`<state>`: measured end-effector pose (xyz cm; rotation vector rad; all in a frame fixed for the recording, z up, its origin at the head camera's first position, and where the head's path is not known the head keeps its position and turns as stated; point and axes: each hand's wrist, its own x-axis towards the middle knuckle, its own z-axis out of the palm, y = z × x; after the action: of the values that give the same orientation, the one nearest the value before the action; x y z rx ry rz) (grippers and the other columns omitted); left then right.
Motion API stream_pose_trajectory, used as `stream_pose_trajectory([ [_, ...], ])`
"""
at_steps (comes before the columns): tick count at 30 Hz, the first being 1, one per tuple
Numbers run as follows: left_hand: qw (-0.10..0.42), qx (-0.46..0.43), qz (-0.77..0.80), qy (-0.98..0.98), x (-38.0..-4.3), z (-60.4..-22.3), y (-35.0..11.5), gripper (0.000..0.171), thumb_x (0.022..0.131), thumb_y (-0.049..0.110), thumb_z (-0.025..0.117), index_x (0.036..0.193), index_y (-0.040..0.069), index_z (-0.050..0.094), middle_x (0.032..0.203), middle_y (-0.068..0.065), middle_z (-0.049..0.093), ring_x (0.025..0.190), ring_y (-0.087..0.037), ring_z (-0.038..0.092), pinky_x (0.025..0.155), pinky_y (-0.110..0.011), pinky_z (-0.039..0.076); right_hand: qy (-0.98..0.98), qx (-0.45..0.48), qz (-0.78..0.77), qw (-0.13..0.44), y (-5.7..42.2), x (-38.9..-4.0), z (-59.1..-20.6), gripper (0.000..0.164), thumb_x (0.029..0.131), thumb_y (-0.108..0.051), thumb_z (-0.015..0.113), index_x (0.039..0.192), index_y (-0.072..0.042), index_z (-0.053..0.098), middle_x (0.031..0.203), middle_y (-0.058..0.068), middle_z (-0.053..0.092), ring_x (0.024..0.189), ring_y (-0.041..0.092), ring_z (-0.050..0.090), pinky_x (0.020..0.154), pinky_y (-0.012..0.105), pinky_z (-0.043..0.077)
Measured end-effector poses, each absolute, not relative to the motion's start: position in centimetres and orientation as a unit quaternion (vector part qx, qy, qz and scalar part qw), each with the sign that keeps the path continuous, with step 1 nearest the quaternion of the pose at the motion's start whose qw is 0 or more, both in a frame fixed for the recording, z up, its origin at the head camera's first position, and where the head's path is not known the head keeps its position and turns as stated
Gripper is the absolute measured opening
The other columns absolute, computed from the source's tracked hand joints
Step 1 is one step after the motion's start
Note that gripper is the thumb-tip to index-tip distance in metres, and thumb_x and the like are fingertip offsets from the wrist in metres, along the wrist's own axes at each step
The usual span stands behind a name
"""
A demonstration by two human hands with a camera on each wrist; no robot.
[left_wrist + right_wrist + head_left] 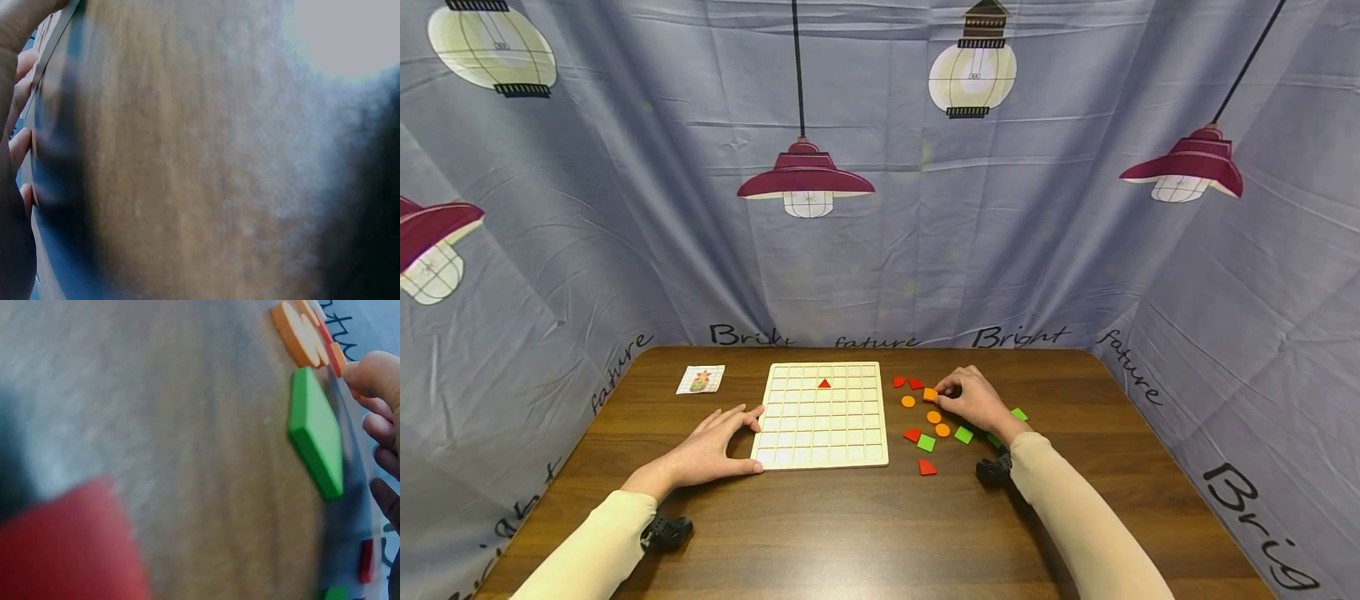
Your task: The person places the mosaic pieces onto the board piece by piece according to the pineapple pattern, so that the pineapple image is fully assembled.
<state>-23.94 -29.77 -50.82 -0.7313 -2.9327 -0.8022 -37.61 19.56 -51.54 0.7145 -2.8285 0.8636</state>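
Observation:
A pale square grid board (820,435) lies on the table, with one red triangle tile (824,383) in a cell near its far edge. My left hand (715,446) rests at the board's left side, thumb by the near corner and fingers spread along the edge. In the left wrist view those fingers (20,147) show only at the far left. Right of the board, my right hand (976,402) pinches an orange square tile (930,394) between thumb and fingertips. The right wrist view shows that tile (338,355) partly hidden by the thumb.
Around my right hand lie orange round tiles (908,402), red quarter-circle tiles (927,467) and green square tiles (964,434), some partly under the wrist. A small printed card (701,380) sits at the back left. A patterned curtain (880,275) hangs behind the table.

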Motion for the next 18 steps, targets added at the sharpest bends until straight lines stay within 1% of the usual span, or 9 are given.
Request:
stream_pose_trajectory([
  [5, 0.009, -0.232, -0.255, -0.939, -24.0, -51.0, -29.9, 0.053, 0.083, 0.06, 0.078, 0.113, 0.023, 0.055, 0.159, -0.012, 0.042, 0.147, -0.045, 0.032, 0.117, -0.068, 0.015, -0.923, 0.243, 0.294, 0.057, 18.0, -37.8, -50.6, 0.015, 0.089, -0.032, 0.078, 0.1, -0.022, 0.076, 0.09, -0.01, 0.061, 0.093, 0.014, 0.048, 0.08, 0.034, 0.045],
  [12, 0.006, -0.233, -0.255, -0.938, -24.1, -51.1, -29.9, 0.054, 0.083, 0.061, 0.078, 0.113, 0.023, 0.055, 0.16, -0.01, 0.042, 0.146, -0.045, 0.033, 0.117, -0.068, 0.015, -0.913, 0.272, 0.3, 0.047, 13.6, -37.6, -49.4, 0.017, 0.091, -0.035, 0.078, 0.104, -0.024, 0.076, 0.092, -0.013, 0.06, 0.091, 0.012, 0.047, 0.078, 0.034, 0.046],
  [18, 0.007, -0.232, -0.257, -0.938, -24.1, -51.0, -29.8, 0.053, 0.083, 0.059, 0.079, 0.114, 0.023, 0.055, 0.16, -0.011, 0.042, 0.147, -0.045, 0.032, 0.117, -0.068, 0.014, -0.903, 0.311, 0.292, 0.053, 9.3, -37.7, -49.5, 0.017, 0.09, -0.037, 0.079, 0.103, -0.026, 0.077, 0.092, -0.015, 0.06, 0.091, 0.01, 0.047, 0.084, 0.033, 0.043],
])
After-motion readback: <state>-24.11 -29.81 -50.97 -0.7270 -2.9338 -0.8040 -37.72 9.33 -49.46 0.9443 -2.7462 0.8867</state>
